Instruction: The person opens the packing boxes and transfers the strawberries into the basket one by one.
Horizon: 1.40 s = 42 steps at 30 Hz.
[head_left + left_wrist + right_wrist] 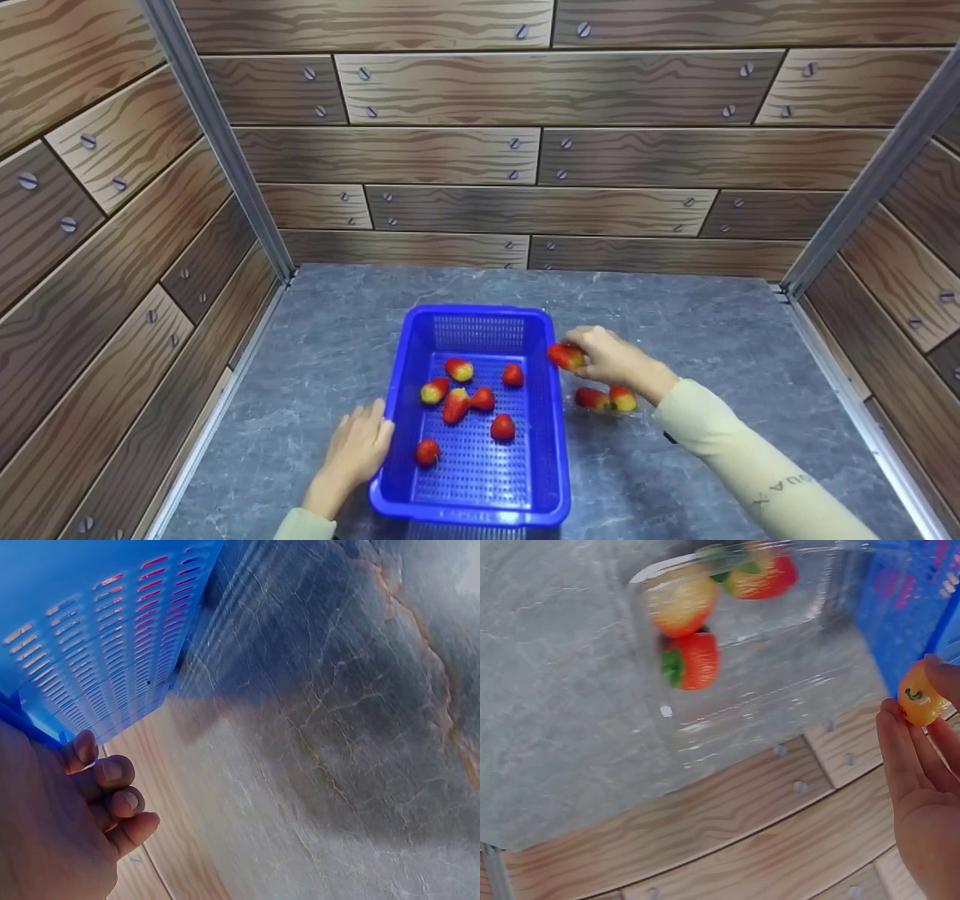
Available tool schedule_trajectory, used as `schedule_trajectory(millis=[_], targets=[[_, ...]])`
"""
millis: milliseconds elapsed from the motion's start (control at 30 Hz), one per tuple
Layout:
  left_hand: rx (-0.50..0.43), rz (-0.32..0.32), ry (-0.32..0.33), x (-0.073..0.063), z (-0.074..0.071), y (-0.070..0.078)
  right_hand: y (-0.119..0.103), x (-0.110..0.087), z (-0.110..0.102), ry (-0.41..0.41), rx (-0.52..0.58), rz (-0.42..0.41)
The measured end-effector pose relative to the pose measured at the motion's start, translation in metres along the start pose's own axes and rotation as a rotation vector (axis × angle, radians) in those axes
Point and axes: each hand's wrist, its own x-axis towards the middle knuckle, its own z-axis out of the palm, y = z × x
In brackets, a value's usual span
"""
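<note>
A blue plastic basket with a perforated bottom holds several red and yellow strawberries. My left hand grips the basket's left rim, its fingers curled at the edge in the left wrist view. Between thumb and fingers, my right hand pinches a red and yellow strawberry beside the basket's right rim. In the right wrist view, the held strawberry's yellow end faces the camera. Nearby, a clear plastic box contains strawberries, some with green leaves; the right forearm partly overlaps this area in the head view.
The grey marbled tabletop carries the basket and the clear box. Wood-patterned panels enclose the back and both sides, with metal posts at the corners.
</note>
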Motion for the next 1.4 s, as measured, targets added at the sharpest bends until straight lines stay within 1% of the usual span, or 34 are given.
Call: schedule_trajectory(millis=[200,300,467,600,633,700,800,933,967,1167,1300,1400], targets=[[-0.019,-0.023,-0.015,0.000,0.000,0.000,-0.026,0.008,0.010,-0.008,0.010,-0.092],[-0.019,-0.031,-0.023,0.000,0.001,0.000,-0.037,0.012,0.019,-0.026,0.017,-0.114],[-0.023,-0.036,-0.034,0.000,0.001,0.001,-0.054,0.016,0.036,-0.048,0.021,-0.159],[-0.024,-0.045,-0.044,-0.001,0.002,0.000,-0.063,0.017,0.054,-0.034,0.050,-0.229],[-0.025,-0.047,-0.042,-0.001,0.002,0.000,-0.064,0.016,0.058,-0.024,0.050,-0.256],[-0.026,-0.045,-0.035,-0.001,0.002,0.000,-0.068,0.016,0.067,-0.029,0.051,-0.281],[-0.019,-0.027,-0.013,-0.001,0.002,0.000,-0.073,0.016,0.076,-0.060,0.053,-0.267],[-0.007,-0.012,0.004,0.000,0.002,0.000,-0.080,0.017,0.085,-0.117,0.070,-0.211],[-0.009,-0.017,0.003,0.000,0.002,-0.001,-0.080,0.017,0.088,-0.129,0.073,-0.202],[-0.010,-0.023,-0.012,0.001,0.001,-0.001,-0.082,0.014,0.103,-0.167,0.067,-0.210],[-0.011,-0.027,-0.014,0.000,0.002,-0.001,-0.084,0.014,0.107,-0.188,0.048,-0.214],[-0.011,-0.018,-0.002,0.000,0.002,-0.001,-0.086,0.013,0.109,-0.194,0.027,-0.222]])
